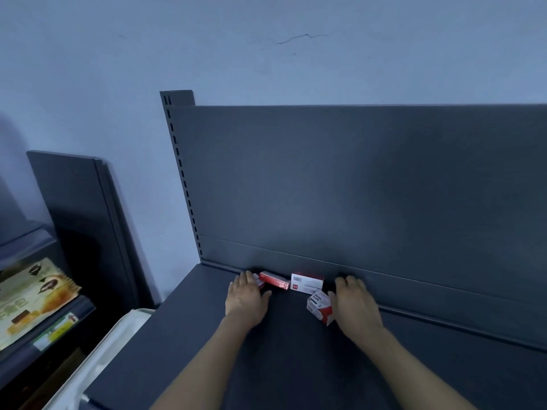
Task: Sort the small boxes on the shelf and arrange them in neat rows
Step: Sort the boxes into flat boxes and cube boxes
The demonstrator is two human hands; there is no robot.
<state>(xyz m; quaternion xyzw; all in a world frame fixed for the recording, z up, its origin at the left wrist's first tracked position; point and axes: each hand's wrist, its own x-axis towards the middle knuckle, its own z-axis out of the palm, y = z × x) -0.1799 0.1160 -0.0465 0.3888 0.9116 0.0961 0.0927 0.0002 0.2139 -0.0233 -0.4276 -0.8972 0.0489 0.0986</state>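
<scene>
The dark matte metal shelf (296, 365) is smooth and flat and meets a plain back panel (355, 179). My left hand (247, 300) lies flat with its fingers straight, the tips covering part of a small box. My right hand (355, 306) is spread loosely, its thumb side against a tilted cardboard box (319, 306). A red box (274, 280) and a white-faced box (306, 282) lie between my hands by the panel.

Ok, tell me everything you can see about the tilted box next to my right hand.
The tilted box is a small white and red carton with dark print too blurred to read. It sits tipped at an angle on the dark shelf, in front of another box, one side against the right hand.
</scene>
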